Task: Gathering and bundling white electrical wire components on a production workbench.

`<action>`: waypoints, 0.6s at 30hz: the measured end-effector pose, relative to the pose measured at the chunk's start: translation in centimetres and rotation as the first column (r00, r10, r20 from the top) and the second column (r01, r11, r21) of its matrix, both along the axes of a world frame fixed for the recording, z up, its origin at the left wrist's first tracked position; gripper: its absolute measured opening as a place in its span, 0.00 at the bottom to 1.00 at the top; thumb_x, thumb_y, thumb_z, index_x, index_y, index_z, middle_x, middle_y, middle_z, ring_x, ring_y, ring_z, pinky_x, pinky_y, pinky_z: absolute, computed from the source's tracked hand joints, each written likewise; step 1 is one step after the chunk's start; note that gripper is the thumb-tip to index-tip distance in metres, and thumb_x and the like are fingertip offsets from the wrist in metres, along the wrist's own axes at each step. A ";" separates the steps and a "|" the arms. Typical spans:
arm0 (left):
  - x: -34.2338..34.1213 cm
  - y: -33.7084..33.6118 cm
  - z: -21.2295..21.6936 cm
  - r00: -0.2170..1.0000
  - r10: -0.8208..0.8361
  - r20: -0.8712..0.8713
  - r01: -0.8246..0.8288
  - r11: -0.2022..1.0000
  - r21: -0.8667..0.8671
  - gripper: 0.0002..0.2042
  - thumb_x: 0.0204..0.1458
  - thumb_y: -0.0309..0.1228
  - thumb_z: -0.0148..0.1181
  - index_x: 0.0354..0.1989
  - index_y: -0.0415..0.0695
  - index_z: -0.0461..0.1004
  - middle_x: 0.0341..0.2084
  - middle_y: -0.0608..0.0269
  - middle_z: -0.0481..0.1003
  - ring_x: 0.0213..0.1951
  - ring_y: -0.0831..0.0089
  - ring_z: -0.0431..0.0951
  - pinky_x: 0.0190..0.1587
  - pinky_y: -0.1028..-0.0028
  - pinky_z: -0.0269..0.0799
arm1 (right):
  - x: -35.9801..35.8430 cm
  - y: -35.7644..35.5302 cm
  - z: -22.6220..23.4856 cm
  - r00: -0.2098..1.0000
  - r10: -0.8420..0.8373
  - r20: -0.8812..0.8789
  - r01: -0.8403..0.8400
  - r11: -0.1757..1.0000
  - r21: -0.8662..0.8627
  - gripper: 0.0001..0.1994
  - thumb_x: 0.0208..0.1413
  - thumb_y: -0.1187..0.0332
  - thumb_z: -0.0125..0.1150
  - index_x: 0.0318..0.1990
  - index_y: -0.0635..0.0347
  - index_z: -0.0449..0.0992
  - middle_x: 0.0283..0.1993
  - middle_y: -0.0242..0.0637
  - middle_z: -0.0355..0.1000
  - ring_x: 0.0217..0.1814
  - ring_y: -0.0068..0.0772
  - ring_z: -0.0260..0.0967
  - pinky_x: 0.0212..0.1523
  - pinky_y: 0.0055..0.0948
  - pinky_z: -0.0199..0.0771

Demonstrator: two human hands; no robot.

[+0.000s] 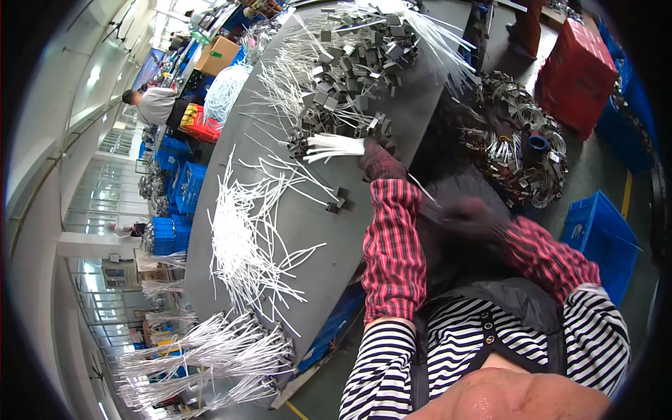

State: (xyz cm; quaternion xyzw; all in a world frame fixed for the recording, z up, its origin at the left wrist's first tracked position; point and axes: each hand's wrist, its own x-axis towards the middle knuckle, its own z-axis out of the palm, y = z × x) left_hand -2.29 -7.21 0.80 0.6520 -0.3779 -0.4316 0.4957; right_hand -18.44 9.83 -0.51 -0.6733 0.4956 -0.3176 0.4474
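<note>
My left hand (pixel 381 162), in a dark glove, is closed at the table's right side. A bundle of short white tubes or strips (pixel 336 146) sticks out leftward from it. My right hand (pixel 476 215), also dark-gloved and blurred, is over my lap with its fingers drawn together. One thin white strand (pixel 422 187) runs from beside my left wrist to the right fingertips, which seem to pinch it. Just beyond the left hand lies a heap of dark grey square parts with thin white leads (pixel 357 63). One such dark part (pixel 336 201) lies apart, nearer me.
Loose white strands (pixel 245 234) cover part of the grey table (pixel 322 294). Bundled white leads (pixel 210 357) overhang its near left end. To the right are a pile of coiled leads (pixel 518 140), a red wrapped block (pixel 577 77) and a blue crate (pixel 602 238). People (pixel 157 105) are farther off.
</note>
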 end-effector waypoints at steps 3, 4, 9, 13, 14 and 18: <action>-1.0 -2.8 -0.7 0.919 0.217 -0.328 -0.149 0.964 0.218 0.14 0.58 0.39 0.53 0.31 0.41 0.76 0.19 0.67 0.73 0.22 0.76 0.73 0.19 0.76 0.61 | -6.4 7.7 -0.7 0.928 -0.323 0.187 0.226 0.885 0.406 0.10 0.46 0.65 0.66 0.35 0.58 0.77 0.26 0.30 0.70 0.31 0.21 0.70 0.31 0.27 0.70; -1.1 -3.6 -1.1 0.891 0.242 -0.385 -0.146 0.954 0.262 0.13 0.58 0.39 0.53 0.33 0.42 0.76 0.21 0.66 0.74 0.23 0.75 0.73 0.20 0.75 0.63 | -8.2 9.7 -1.9 0.900 -0.428 0.084 0.371 0.853 0.367 0.09 0.46 0.66 0.65 0.34 0.58 0.76 0.26 0.30 0.70 0.29 0.20 0.69 0.28 0.25 0.69; -1.2 -3.2 -5.1 0.972 -0.049 -0.229 0.067 0.995 0.070 0.12 0.58 0.33 0.58 0.48 0.45 0.74 0.37 0.63 0.79 0.26 0.72 0.77 0.37 0.68 0.77 | -20.4 21.1 -9.9 0.613 -0.771 -0.174 0.716 0.449 0.534 0.07 0.49 0.68 0.61 0.35 0.58 0.78 0.25 0.29 0.69 0.26 0.20 0.67 0.26 0.25 0.68; -0.6 0.7 -6.8 0.947 -0.034 -0.318 0.002 0.995 -0.100 0.11 0.56 0.35 0.62 0.42 0.41 0.76 0.33 0.62 0.80 0.28 0.69 0.79 0.35 0.71 0.78 | -27.1 27.5 -15.1 0.666 -0.707 -0.239 0.743 0.598 0.301 0.09 0.50 0.68 0.62 0.37 0.61 0.78 0.24 0.28 0.68 0.23 0.18 0.62 0.23 0.23 0.62; -0.7 1.5 -6.5 0.685 0.027 -0.728 -0.064 0.998 -0.024 0.12 0.55 0.37 0.63 0.40 0.40 0.76 0.31 0.61 0.80 0.28 0.69 0.79 0.34 0.71 0.78 | -28.0 28.3 -15.3 0.655 -0.703 -0.277 0.756 0.606 0.248 0.09 0.50 0.67 0.62 0.38 0.60 0.78 0.23 0.28 0.68 0.22 0.18 0.61 0.22 0.23 0.62; -0.1 3.5 -3.2 0.689 0.189 -0.700 -0.208 0.976 0.059 0.14 0.54 0.41 0.64 0.35 0.40 0.76 0.28 0.60 0.79 0.28 0.67 0.81 0.29 0.70 0.77 | -28.8 28.8 -13.1 0.555 -0.819 -0.147 0.741 0.407 0.534 0.10 0.52 0.66 0.59 0.39 0.61 0.79 0.23 0.26 0.67 0.23 0.17 0.62 0.23 0.24 0.62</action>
